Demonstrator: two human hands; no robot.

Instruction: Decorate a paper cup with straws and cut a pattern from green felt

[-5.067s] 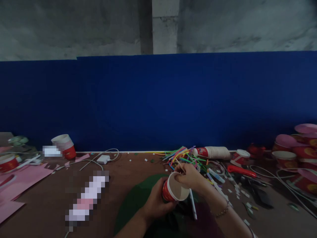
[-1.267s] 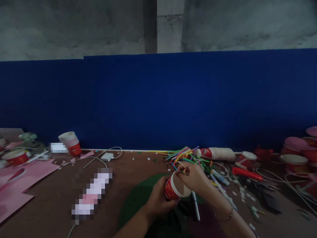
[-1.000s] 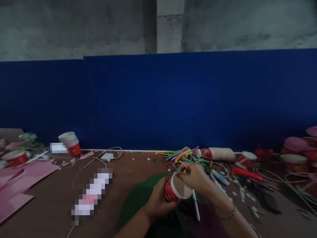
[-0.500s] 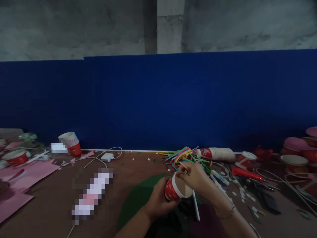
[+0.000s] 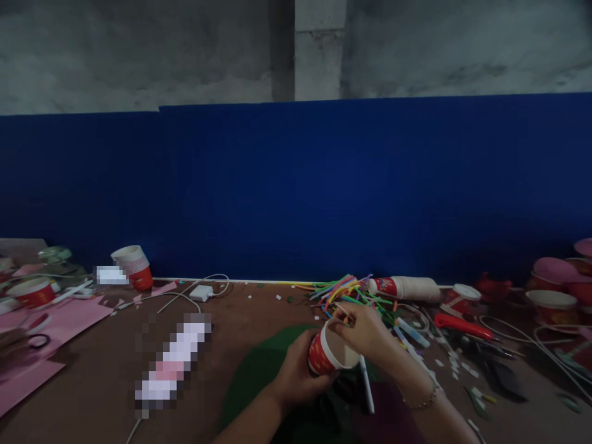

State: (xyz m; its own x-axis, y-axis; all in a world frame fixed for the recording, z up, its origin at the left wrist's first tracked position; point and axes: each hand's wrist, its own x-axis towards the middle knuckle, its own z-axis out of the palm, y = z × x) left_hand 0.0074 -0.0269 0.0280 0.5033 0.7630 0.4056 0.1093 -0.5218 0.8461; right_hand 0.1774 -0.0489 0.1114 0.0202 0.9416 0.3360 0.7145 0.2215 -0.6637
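My left hand [image 5: 298, 376] is wrapped around a red paper cup [image 5: 321, 353] with a white rim. The cup is tilted, its mouth turned up and to the right. At the rim, my right hand [image 5: 363, 330] has its fingers pinched together, partly over the mouth of the cup. Something thin and pale shows by those fingertips, too small to name. Just behind the hands lies a heap of colourful pipe cleaners [image 5: 345, 290]. A white pen [image 5: 367, 385] lies below the cup, beside my right forearm.
A stack of paper cups [image 5: 404, 288] lies on its side at the back; another stack [image 5: 134, 266] stands left. Red-handled tool [image 5: 462, 325], cables, markers [image 5: 411, 333] and paper scraps lie right. Pink paper [image 5: 69, 330] is at left, where another person's hand [image 5: 12, 354] is near scissors [image 5: 39, 340].
My hands and the cup stay almost in place. At the left edge, a dark scissors handle has come into sight by the other person's hand. The view has shifted very slightly.
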